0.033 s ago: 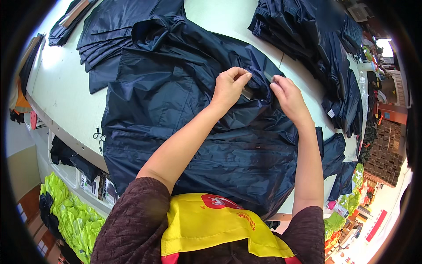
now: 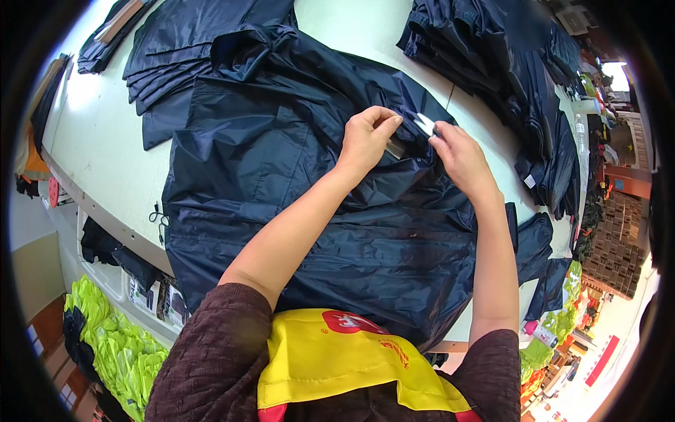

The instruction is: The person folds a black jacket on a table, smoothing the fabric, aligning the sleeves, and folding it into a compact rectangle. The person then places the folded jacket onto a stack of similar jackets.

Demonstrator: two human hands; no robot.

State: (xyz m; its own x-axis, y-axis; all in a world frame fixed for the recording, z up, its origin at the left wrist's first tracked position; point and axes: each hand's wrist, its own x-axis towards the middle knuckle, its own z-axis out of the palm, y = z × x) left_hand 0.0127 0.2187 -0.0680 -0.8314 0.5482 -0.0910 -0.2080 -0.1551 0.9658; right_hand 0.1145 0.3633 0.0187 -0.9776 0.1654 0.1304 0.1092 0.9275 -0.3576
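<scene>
White worktable (image 2: 351, 28) lies under a glossy navy garment (image 2: 260, 151), which is spread rumpled. Stack of dark folded pieces (image 2: 200, 32) sits at the garment's far left. Left hand (image 2: 363, 142), over the garment's upper right: thumb and finger pinched together; cannot tell what is between. Right hand (image 2: 463, 156), at the garment's right edge, grips snips (image 2: 425, 124), blades toward the left fingertips. Risk, judged: a slip or hidden fold could let the blades nick fabric or skin.

Large pale worktable (image 2: 105, 151), light-coloured wall (image 2: 31, 211), bright light (image 2: 617, 76)
</scene>
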